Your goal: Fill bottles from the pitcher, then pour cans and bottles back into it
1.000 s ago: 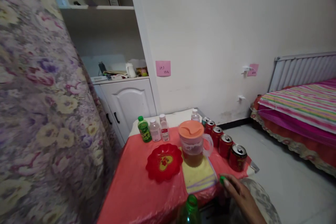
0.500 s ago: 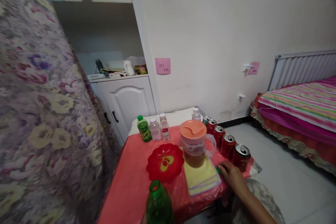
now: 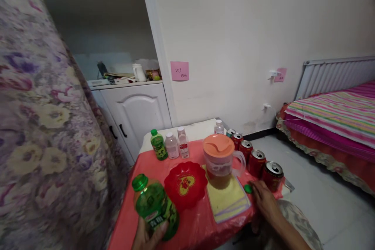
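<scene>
My left hand (image 3: pixel 149 236) is wrapped round the lower part of a large green bottle (image 3: pixel 155 207), which tilts to the left above the front left of the table. A small green cap (image 3: pixel 247 188) is at the fingertips of my right hand (image 3: pixel 263 199), by the table's right edge. Between the hands are a red scalloped plate (image 3: pixel 175 185) and a yellow cloth (image 3: pixel 227 203). On the cloth's far part stands a clear jug (image 3: pixel 218 166) with an orange lid and brown liquid inside.
Several red cans (image 3: pixel 273 175) line the right edge. At the back stand a small green bottle (image 3: pixel 159 146), clear bottles (image 3: pixel 172 147) and another clear bottle (image 3: pixel 218 127). A floral curtain (image 3: pixel 43 125) hangs at left; a bed (image 3: pixel 336 113) is at right.
My left hand has come into fuller view with the green bottle, which has moved left and up and now tilts. My right hand remains beside the cap. The view has shifted slightly.
</scene>
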Available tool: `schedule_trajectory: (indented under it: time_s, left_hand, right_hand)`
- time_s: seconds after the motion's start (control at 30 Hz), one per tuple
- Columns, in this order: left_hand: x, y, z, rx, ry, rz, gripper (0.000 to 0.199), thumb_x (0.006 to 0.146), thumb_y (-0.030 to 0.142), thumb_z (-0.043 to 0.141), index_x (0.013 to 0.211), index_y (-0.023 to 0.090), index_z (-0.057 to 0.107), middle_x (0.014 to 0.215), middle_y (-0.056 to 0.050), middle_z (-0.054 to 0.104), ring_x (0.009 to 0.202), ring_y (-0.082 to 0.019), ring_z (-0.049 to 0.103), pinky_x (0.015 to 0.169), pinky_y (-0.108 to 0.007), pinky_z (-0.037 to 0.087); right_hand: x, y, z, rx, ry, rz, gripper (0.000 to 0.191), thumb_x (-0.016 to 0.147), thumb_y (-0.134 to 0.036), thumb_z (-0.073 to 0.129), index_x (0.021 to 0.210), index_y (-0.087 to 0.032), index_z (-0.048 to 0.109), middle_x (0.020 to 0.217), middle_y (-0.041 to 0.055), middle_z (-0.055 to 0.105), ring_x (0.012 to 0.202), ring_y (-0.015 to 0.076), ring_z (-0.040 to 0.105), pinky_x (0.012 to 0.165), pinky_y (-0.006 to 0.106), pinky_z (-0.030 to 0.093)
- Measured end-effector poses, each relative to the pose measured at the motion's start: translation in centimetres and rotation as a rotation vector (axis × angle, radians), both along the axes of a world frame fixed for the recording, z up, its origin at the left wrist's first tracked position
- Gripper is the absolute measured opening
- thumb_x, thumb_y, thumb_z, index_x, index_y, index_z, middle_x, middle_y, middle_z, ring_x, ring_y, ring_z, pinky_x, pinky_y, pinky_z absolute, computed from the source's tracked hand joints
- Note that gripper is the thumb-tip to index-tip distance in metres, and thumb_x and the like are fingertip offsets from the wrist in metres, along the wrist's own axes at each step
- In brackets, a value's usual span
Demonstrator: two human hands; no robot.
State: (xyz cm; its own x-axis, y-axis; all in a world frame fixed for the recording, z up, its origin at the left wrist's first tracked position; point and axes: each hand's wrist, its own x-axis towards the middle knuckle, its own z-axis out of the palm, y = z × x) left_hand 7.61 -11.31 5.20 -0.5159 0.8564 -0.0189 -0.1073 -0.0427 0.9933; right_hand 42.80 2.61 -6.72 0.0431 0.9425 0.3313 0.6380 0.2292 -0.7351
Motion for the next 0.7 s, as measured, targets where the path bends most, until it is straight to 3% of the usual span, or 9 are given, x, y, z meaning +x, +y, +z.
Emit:
schedule_trajectory:
  time_s: [0.17,0.27,0.37,0.47,0.57,0.7]
  left_hand:
    - [-1.2,2.4,1.5,0.058,0.023,-0.036,0.091,0.061,0.052,0.081,0.139,0.023,0.044,0.135,-0.008,0.063,0.129,-0.033,0.052,0.104,-0.039,0.047]
    - [-1.7,4.3,1.5,0.109,0.028,-0.113,0.091,0.067,0.051,0.077,0.144,0.023,0.037,0.142,-0.009,0.058,0.131,-0.033,0.051,0.106,-0.04,0.045]
    - [-2.4,6.6,0.8,0.127,0.038,-0.236,0.086,0.071,0.047,0.075,0.144,0.021,0.038,0.147,-0.011,0.053,0.136,-0.032,0.046,0.109,-0.04,0.042]
    - [-3.2,9.1,-0.7,0.117,0.058,-0.344,0.08,0.072,0.044,0.075,0.14,0.018,0.041,0.142,-0.014,0.056,0.132,-0.032,0.051,0.107,-0.04,0.044]
    - [-3.6,11.1,-2.2,0.135,0.044,-0.403,0.078,0.069,0.042,0.079,0.134,0.018,0.044,0.131,-0.015,0.064,0.12,-0.032,0.06,0.101,-0.04,0.049]
    - [-3.7,12.3,-3.3,0.151,0.021,-0.429,0.086,0.061,0.044,0.084,0.132,0.017,0.045,0.125,-0.017,0.066,0.117,-0.034,0.062,0.098,-0.042,0.05]
  right_hand:
    - [-0.5,-2.3,1.2,0.056,0.085,0.014,0.036,0.089,-0.044,0.046,0.103,-0.021,0.07,0.103,0.0116,0.071,0.1,0.027,0.066,0.09,0.042,0.055]
    - [-0.9,-3.3,2.9,-0.018,0.195,0.034,0.038,0.086,-0.05,0.052,0.11,-0.024,0.068,0.112,0.0099,0.07,0.096,0.0256,0.068,0.077,0.035,0.059]
    - [-1.4,-3.2,4.9,-0.064,0.309,-0.002,0.046,0.082,-0.054,0.059,0.117,-0.025,0.065,0.121,0.0089,0.068,0.098,0.025,0.068,0.079,0.032,0.059]
    - [-2.0,-2.4,6.5,-0.061,0.424,-0.013,0.052,0.079,-0.055,0.062,0.121,-0.024,0.061,0.126,0.0099,0.067,0.109,0.0266,0.065,0.086,0.032,0.058]
    - [-2.7,-1.6,7.5,-0.07,0.492,0.025,0.052,0.08,-0.054,0.063,0.122,-0.023,0.059,0.131,0.0117,0.063,0.115,0.0275,0.063,0.089,0.031,0.057]
    - [-3.5,-0.6,8.2,-0.073,0.51,0.016,0.052,0.079,-0.056,0.064,0.12,-0.024,0.059,0.131,0.012,0.063,0.12,0.0288,0.06,0.093,0.032,0.055]
